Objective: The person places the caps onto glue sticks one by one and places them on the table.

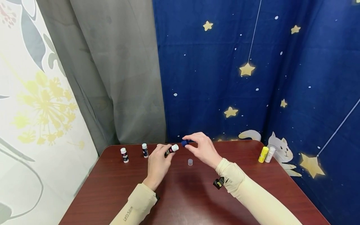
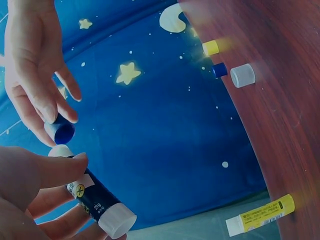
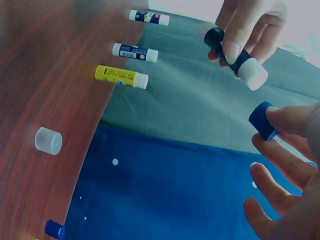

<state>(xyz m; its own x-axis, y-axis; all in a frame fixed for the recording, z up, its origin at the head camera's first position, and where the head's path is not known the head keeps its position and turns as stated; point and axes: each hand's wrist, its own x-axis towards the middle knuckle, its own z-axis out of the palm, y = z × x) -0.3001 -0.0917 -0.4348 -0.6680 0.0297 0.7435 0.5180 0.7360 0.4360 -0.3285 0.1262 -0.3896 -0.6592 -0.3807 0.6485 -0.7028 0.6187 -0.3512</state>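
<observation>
My left hand (image 1: 159, 162) grips a dark glue stick (image 2: 95, 192) around its body, tilted above the table. Its white end points toward my right hand (image 1: 203, 148), which pinches a blue cap (image 3: 262, 120) between thumb and fingers. A small gap separates the cap from the stick. Below the hands, a translucent cap (image 1: 190, 162) sits on the table. Both wrist views show a yellow glue stick (image 3: 121, 76) near the far edge; in the head view my left hand hides it. Another blue cap (image 2: 219, 70) and a yellow cap (image 2: 210, 47) stand near that edge.
Two dark glue sticks with pale tops (image 1: 124, 155) (image 1: 145, 150) stand upright at the table's left. Over on the right are a yellow tube (image 1: 263, 154) and a white tube (image 1: 270, 154), side by side. Curtains hang behind the brown table (image 1: 191, 200).
</observation>
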